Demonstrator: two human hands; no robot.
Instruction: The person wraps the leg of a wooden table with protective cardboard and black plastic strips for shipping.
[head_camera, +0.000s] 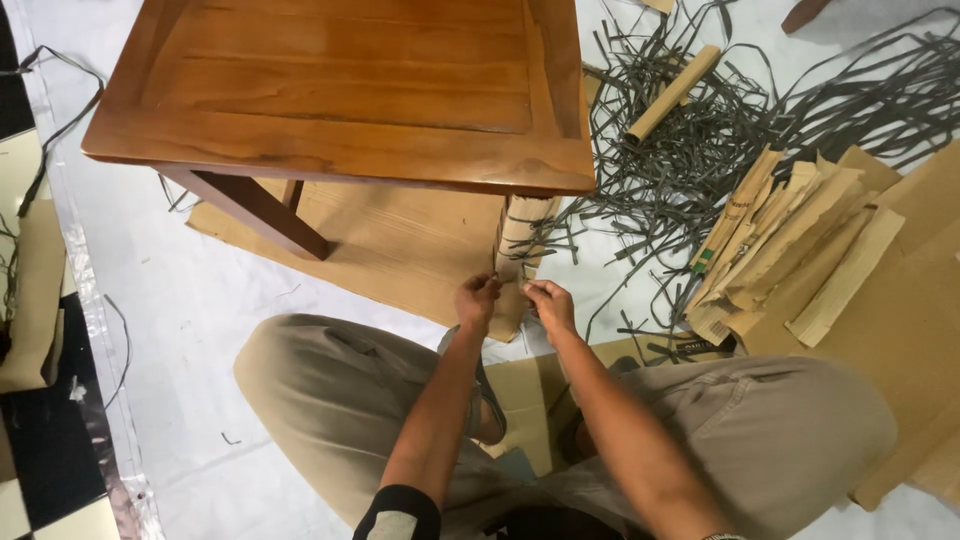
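Head view: a wooden table (340, 90) is seen from above, standing on a flat cardboard sheet (400, 245) that is spread over a white floor covering (190, 300). The table leg (520, 235) at the near right corner is wrapped in corrugated cardboard bound with dark strapping. Both hands are held against the lower end of that wrapped leg. The left hand (476, 302) is closed, with its fingers pinched on the cardboard wrapping; the right hand (550, 305) is likewise closed on the wrapping just beside it, the two hands nearly touching. The bare leg (258, 210) at the near left corner is left unwrapped. The person's knees, in khaki trousers (330, 390), are spread to either side of the arms. To the right of the table, a tangle of dark plastic straps (700, 150) is strewn over the floor covering, with a cardboard tube (672, 93) lying across it. Near the right edge of the floor covering, a pile of folded cardboard strips (780, 250) is stacked beside larger cardboard sheets (920, 300).
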